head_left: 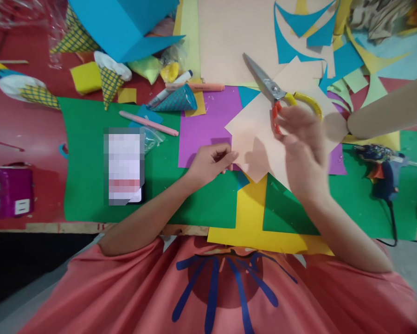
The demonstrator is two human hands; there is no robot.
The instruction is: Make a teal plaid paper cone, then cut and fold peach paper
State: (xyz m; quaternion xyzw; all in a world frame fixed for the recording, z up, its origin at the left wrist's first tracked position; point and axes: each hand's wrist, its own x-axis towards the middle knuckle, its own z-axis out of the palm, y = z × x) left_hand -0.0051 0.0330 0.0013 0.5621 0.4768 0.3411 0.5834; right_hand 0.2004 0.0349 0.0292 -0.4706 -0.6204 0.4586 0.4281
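Observation:
At the middle of the table my left hand is closed, thumb and fingertips pinching the left edge of a pale peach sheet of paper with angular cut edges. My right hand is over the right part of that sheet, smeared by motion. Its fingers are beside and partly over the handles of the scissors; whether they grip them I cannot tell. The blades stand apart a little and point up and left; one handle is orange-red, the other yellow. Purple paper shows under the peach sheet.
A phone lies on green sheeting at left. Pens, a blue patterned cone and ice-cream-cone crafts are behind it. Blue offcuts lie at back right. A pale tube and a glue gun are at right.

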